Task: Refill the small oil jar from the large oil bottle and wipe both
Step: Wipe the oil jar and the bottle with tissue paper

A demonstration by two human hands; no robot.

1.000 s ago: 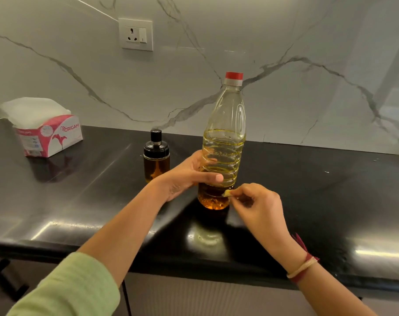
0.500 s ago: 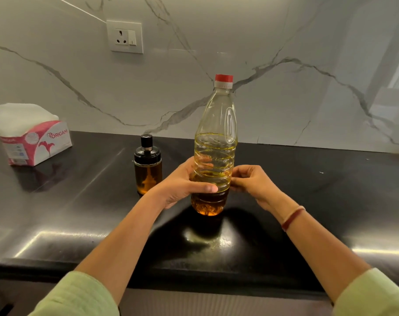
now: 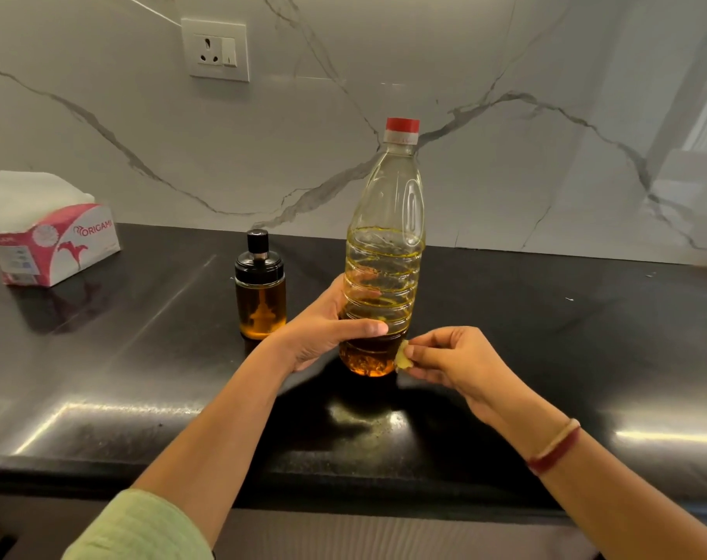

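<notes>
The large oil bottle (image 3: 384,252), clear plastic with a red cap, stands upright on the black counter (image 3: 546,337), about half full of yellow oil. My left hand (image 3: 327,329) grips its lower body from the left. My right hand (image 3: 449,359) pinches a small crumpled, oil-stained tissue wad (image 3: 402,357) against the bottle's lower right side. The small oil jar (image 3: 259,297), glass with a black lid and knob, stands just left of the bottle, holding amber oil.
A pink and white tissue box (image 3: 49,232) with white tissues sits at the far left of the counter. A wall socket (image 3: 215,49) is on the marble backsplash. The counter's front edge runs below my forearms.
My right hand went up the bottle's right side to mid height and has come back down to its base with the tissue wad. The left hand keeps its grip on the bottle.
</notes>
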